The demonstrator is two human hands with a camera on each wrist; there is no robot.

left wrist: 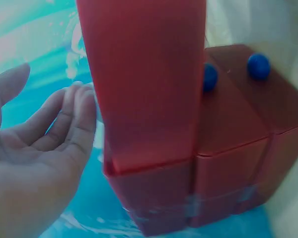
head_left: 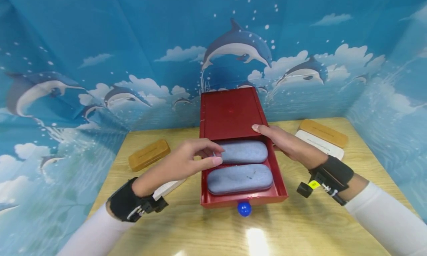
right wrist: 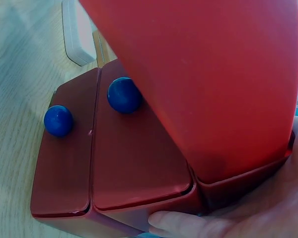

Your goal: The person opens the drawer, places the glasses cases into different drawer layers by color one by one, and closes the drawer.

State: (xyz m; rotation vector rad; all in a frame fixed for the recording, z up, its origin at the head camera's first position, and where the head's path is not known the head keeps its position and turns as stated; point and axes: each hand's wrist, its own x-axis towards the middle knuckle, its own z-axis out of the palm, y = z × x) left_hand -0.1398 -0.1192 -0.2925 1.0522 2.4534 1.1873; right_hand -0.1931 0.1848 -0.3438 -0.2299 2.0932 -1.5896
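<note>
A red drawer unit stands on the table with one drawer pulled out towards me. Two blue-grey oblong cases, a far case and a near case, lie side by side in that drawer. My left hand reaches over the drawer's left edge, thumb and fingers apart, fingertips by the left end of the far case. From the left wrist, the left hand has bent fingers and nothing in its grasp. My right hand grips the unit's right side, its thumb on top.
Blue knobs mark the open drawer and the two shut drawers. An orange-brown case and a partly covered white case lie left; another brown case and white case lie right. Behind hangs a dolphin-print curtain.
</note>
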